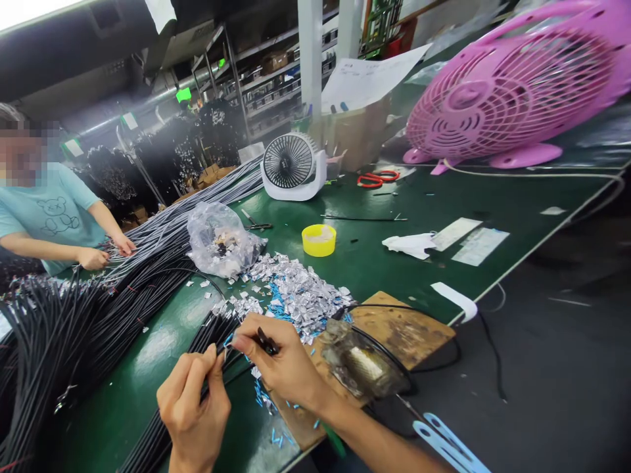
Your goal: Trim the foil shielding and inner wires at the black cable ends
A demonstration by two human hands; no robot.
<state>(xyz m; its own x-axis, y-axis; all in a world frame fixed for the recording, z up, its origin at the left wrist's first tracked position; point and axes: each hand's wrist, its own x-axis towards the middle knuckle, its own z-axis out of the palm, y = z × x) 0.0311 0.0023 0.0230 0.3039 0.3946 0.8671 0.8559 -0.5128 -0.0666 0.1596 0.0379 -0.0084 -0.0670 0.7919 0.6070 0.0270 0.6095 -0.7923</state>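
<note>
Green workbench (359, 197), metal shelving (276, 82) behind.
Left hand (194, 401) and right hand (279, 358) pinch cable's wire end (227, 341) between fingertips, left of wooden board (409, 332); dark floor (557, 368) beyond bench's right edge.

At the near side, the left hand (194, 401) pinches a black cable between its fingers, while the right hand (279, 358), a small black tool (267, 342) tucked in its grip, meets it at the cable's thin wires (227, 341). Just beyond lie silver foil scraps (308, 289) on the green tabletop (367, 272). A stained wooden board (401, 332) lies to the right. Farther off stand a white fan (290, 164) and, far right, a pink fan (497, 92). At far left, a co-worker (64, 213) handles grey cables (197, 207).
</note>
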